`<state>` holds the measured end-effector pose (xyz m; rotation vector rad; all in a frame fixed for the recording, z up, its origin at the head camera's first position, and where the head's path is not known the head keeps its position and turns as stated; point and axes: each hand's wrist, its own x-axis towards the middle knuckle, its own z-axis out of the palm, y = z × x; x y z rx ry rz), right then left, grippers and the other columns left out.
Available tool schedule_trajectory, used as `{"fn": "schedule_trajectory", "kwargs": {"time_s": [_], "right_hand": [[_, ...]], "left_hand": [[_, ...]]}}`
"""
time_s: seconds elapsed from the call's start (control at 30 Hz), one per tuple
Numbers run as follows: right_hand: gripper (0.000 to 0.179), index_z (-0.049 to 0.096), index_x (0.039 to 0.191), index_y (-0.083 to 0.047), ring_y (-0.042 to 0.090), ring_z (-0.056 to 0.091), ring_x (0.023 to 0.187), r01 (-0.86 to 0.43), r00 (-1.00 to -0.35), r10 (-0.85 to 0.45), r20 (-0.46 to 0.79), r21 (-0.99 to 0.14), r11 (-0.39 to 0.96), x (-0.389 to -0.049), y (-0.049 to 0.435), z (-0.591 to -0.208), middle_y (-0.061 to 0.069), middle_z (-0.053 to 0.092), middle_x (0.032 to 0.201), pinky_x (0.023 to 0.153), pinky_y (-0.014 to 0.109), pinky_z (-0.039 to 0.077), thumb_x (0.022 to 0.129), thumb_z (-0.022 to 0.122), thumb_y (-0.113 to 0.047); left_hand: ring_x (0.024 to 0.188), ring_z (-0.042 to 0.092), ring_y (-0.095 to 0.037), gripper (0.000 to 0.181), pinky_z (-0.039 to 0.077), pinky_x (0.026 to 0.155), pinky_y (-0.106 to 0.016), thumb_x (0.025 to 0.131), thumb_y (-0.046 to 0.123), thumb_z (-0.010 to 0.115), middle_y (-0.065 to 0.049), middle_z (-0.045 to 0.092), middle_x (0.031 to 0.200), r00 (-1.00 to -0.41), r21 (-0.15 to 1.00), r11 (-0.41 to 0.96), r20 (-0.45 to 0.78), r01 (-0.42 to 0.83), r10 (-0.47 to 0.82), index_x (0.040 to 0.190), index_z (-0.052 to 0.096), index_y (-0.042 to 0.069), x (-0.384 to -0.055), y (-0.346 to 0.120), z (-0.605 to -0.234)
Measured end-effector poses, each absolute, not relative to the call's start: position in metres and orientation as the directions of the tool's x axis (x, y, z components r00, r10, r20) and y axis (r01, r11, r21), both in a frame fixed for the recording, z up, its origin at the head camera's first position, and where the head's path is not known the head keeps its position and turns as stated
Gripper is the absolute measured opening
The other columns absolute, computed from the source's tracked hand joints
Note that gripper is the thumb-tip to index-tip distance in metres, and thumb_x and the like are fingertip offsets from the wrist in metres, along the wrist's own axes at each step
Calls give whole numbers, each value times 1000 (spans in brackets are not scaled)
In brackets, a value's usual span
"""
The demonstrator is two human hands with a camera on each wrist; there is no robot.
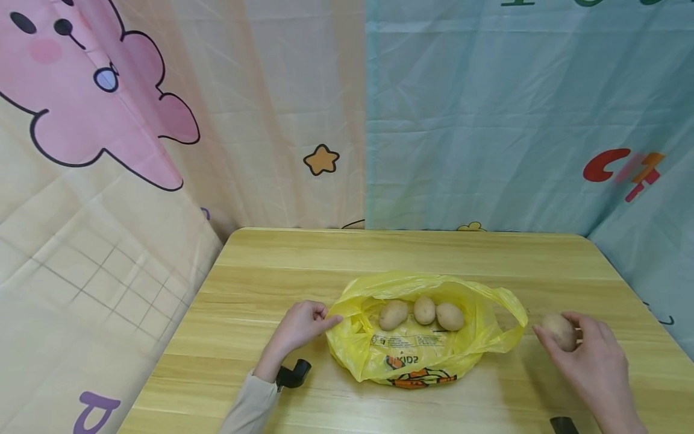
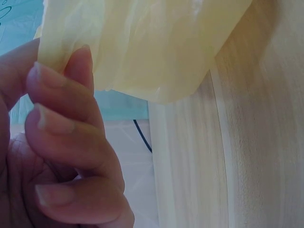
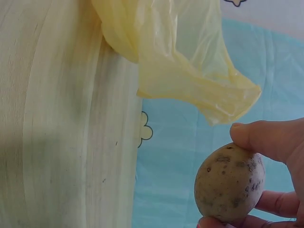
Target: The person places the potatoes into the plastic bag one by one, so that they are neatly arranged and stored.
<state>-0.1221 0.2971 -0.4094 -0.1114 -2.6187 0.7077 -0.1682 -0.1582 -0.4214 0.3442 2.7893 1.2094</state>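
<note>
A yellow plastic bag (image 1: 352, 355) lies with its mouth open on the wooden table, and three potatoes (image 1: 393, 315) rest inside it. My left hand (image 1: 300, 328) pinches the bag's left rim between thumb and forefinger; the left wrist view shows the thin film (image 2: 142, 52) between them, the other fingers curled below. To the right of the bag, my right hand (image 1: 596, 355) holds another potato (image 3: 229, 183) by thumb and fingers. Dark specks mark its skin. The bag's right handle loop (image 1: 512, 307) stands up a short way left of that potato.
The wooden table (image 1: 282, 259) has rounded far corners. Printed cloth curtains (image 1: 271, 120) hang behind it and at both sides. A black wrist mount (image 1: 293, 374) sits at my left wrist, and part of another (image 1: 564, 425) shows near the right one.
</note>
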Motion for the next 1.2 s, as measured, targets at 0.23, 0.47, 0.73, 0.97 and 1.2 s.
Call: {"fn": "schedule_trajectory", "kwargs": {"time_s": [0.23, 0.47, 0.73, 0.97, 1.2], "right_hand": [[53, 54, 110, 11, 38, 51, 83, -37, -897, 194, 396, -505, 862, -119, 291, -404, 28, 53, 97, 56, 43, 37, 79, 78, -26], [51, 57, 107, 8, 33, 51, 79, -72, -871, 188, 454, -497, 865, -118, 285, -399, 23, 55, 92, 52, 31, 36, 74, 82, -23], [52, 59, 106, 5, 24, 51, 71, -98, -856, 179, 486, -491, 866, -117, 281, -395, 19, 55, 91, 52, 22, 34, 69, 85, -21], [54, 57, 107, 5, 20, 52, 69, -97, -870, 169, 464, -495, 864, -116, 276, -391, 20, 54, 94, 55, 28, 36, 70, 85, -23], [55, 59, 107, 2, 1, 48, 64, -110, -862, 164, 479, -494, 863, -114, 271, -388, 16, 54, 94, 55, 23, 35, 68, 86, -24]], "left_hand": [[45, 29, -6, 40, 23, 45, -22, 86, 37, 70, 10, 33, 48, -973, 718, 676, 11, 168, 230, 62, 49, 13, -169, -158, -421], [45, 28, -6, 41, 23, 45, -22, 86, 37, 70, 10, 32, 48, -973, 716, 676, 15, 172, 232, 61, 47, 13, -169, -158, -421], [45, 27, -5, 42, 22, 45, -22, 86, 36, 70, 10, 29, 49, -973, 724, 670, 6, 164, 232, 61, 45, 14, -169, -158, -420], [45, 26, -6, 41, 22, 45, -22, 86, 36, 69, 9, 29, 50, -973, 722, 674, -7, 156, 232, 62, 44, 15, -170, -157, -421], [45, 26, -6, 42, 22, 45, -22, 86, 37, 69, 9, 29, 49, -972, 722, 673, -1, 161, 233, 61, 44, 15, -170, -158, -421]]}}
